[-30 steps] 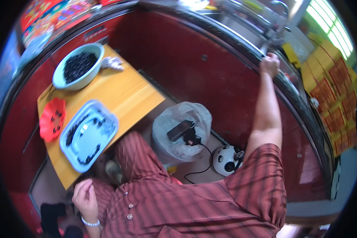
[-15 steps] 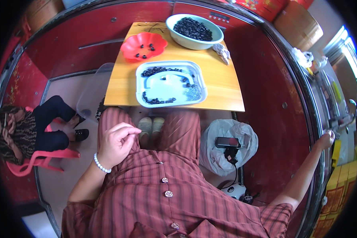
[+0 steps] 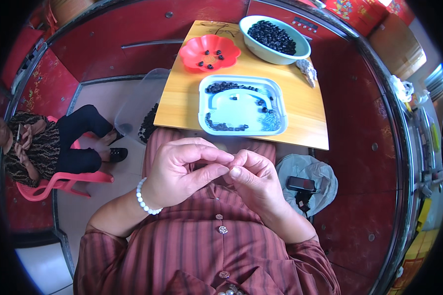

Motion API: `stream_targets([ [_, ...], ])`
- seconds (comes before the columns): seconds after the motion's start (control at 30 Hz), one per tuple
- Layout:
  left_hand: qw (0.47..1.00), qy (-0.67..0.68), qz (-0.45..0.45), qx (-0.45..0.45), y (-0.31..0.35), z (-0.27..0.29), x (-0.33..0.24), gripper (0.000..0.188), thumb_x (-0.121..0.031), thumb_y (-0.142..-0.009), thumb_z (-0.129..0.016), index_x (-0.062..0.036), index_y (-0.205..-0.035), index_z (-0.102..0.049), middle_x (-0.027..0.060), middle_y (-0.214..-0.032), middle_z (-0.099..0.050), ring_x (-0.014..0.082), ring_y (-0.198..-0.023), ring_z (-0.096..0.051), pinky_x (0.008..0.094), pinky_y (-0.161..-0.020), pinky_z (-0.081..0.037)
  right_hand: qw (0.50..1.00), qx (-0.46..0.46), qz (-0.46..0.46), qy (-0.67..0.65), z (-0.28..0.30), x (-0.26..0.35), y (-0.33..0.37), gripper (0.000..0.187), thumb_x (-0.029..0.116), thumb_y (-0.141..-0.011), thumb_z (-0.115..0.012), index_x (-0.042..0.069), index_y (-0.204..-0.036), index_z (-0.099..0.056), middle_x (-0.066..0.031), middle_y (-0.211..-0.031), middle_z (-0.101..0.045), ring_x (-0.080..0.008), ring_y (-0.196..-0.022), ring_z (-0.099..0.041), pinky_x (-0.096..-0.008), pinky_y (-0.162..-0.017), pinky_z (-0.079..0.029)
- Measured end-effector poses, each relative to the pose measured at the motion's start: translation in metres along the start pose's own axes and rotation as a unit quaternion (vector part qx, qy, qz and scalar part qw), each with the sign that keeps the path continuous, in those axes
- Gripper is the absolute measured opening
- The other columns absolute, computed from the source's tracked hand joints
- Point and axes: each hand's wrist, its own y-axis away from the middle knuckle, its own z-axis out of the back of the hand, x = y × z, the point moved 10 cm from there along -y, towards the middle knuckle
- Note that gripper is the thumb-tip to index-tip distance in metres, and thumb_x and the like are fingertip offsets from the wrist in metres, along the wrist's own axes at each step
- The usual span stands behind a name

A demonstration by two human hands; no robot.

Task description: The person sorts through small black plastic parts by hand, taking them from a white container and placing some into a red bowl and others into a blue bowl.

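Note:
My left hand [image 3: 181, 171], with a white bead bracelet [image 3: 143, 197] at its wrist, is closed in a pinch. Its fingertips meet those of my right hand [image 3: 257, 181], which pinches too, just in front of my chest. Whatever sits between the fingertips is too small to make out. Beyond them on the wooden table lies a pale blue-white tray [image 3: 202, 110]. Small black parts [image 3: 226, 127] line its near and far sides, and tiny shiny pieces [image 3: 269, 120] are heaped at its right.
A red flower-shaped bowl [image 3: 189, 47] holds several black parts. Behind it to the right, a pale green basin [image 3: 280, 60] is full of them. A white bag [image 3: 325, 173] with a black device [image 3: 300, 184] stands right of my legs. A person [image 3: 34, 142] sits at left on a pink chair [image 3: 59, 182].
My right hand has come from the shelves at far right to meet my left hand. The left hand has moved forward and right. The whole view has shifted.

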Motion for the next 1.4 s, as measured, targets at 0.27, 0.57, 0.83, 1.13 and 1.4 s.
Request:
stream_targets([
  [0.27,0.998,0.02,-0.009,0.06,-0.022,0.007,0.017,0.01,-0.002,-0.08,-0.072,-0.0018,-0.09,-0.071,0.0076,-0.083,-0.067,0.0142,-0.072,-0.064,0.0243,-0.064,-0.05,0.999,0.001,-0.032,-0.025,0.0,-0.001,-0.022,0.007,0.01,-0.09,-0.064,0.005,-0.087,-0.061,0.0006,-0.078,-0.06,-0.0041,-0.068,-0.051,-0.0192,-0.061,-0.041],
  [0.57,0.988,-0.032,-0.09,0.123,-0.037,0.001,0.002,0.005,-0.005,-0.08,-0.073,-0.0039,-0.084,-0.07,0.007,-0.077,-0.067,0.0185,-0.066,-0.064,0.0271,-0.057,-0.049,0.985,0.047,-0.102,-0.131,-0.007,-0.012,-0.023,0.006,0.007,-0.09,-0.063,0.005,-0.085,-0.059,0.0013,-0.081,-0.057,-0.006,-0.074,-0.049,-0.0215,-0.067,-0.038],
  [0.83,0.982,-0.06,-0.094,0.153,-0.036,-0.009,0.0,0.005,-0.007,-0.082,-0.071,-0.0041,-0.082,-0.067,0.0063,-0.075,-0.066,0.0186,-0.065,-0.064,0.0273,-0.056,-0.048,0.979,0.055,-0.119,-0.157,-0.007,-0.018,-0.017,0.006,0.006,-0.089,-0.064,0.005,-0.085,-0.058,0.0011,-0.081,-0.058,-0.0068,-0.074,-0.05,-0.0214,-0.068,-0.039],
  [1.13,0.98,-0.077,-0.033,0.182,-0.033,-0.024,0.008,0.006,-0.002,-0.082,-0.065,-0.0061,-0.086,-0.066,0.0072,-0.077,-0.063,0.0218,-0.066,-0.062,0.0301,-0.058,-0.048,0.99,0.003,-0.113,-0.087,0.002,-0.021,-0.01,0.003,0.001,-0.089,-0.062,0.004,-0.089,-0.06,0.0005,-0.086,-0.061,-0.0051,-0.083,-0.054,-0.021,-0.073,-0.042],
  [1.4,0.991,-0.002,-0.05,0.124,-0.031,-0.011,0.007,0.004,0.001,-0.081,-0.067,-0.0001,-0.084,-0.07,0.01,-0.079,-0.067,0.0176,-0.069,-0.065,0.0277,-0.061,-0.05,0.998,0.026,0.044,0.03,0.003,0.012,-0.011,0.006,0.0,-0.089,-0.062,0.003,-0.086,-0.058,-0.0003,-0.086,-0.06,-0.0051,-0.08,-0.054,-0.0215,-0.073,-0.043],
])
